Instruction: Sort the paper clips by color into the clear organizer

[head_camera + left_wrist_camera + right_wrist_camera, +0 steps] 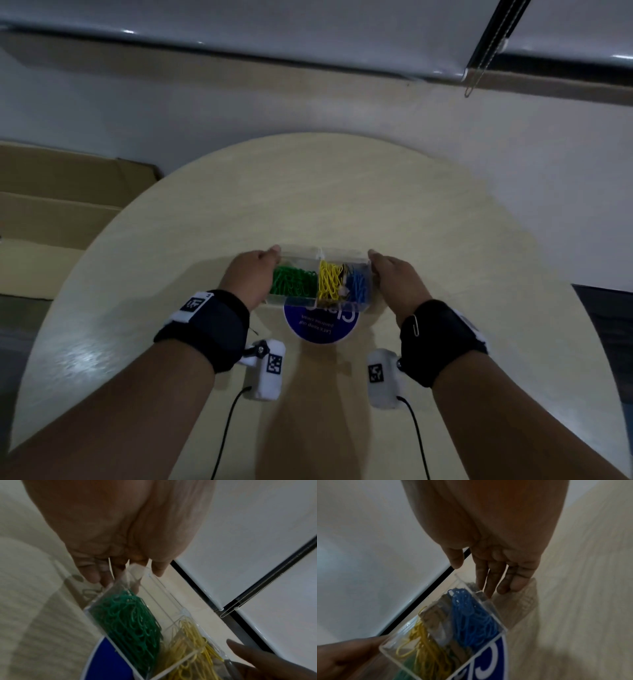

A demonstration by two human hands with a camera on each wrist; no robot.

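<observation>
The clear organizer (298, 251) sits mid-table with both hands at its ends. Green clips (294, 281) fill its left compartment, yellow clips (329, 279) the middle, and blue clips (359, 286) the right. Brownish pieces (435, 615) lie between yellow and blue. My left hand (270, 260) grips the left end, thumb over the far corner and fingers (96, 574) down the end wall. My right hand (375, 263) grips the right end the same way, its fingers (489, 580) beside the blue clips (471, 615). A silver clip (415, 324) clings to the right wrist strap.
A round blue sticker (320, 325) lies on the pale round table (342, 192), partly under the organizer. Two white tagged pods (263, 370) (382, 377) with black cables hang below the wrists. Cardboard boxes (51, 205) stand beyond the table's left edge.
</observation>
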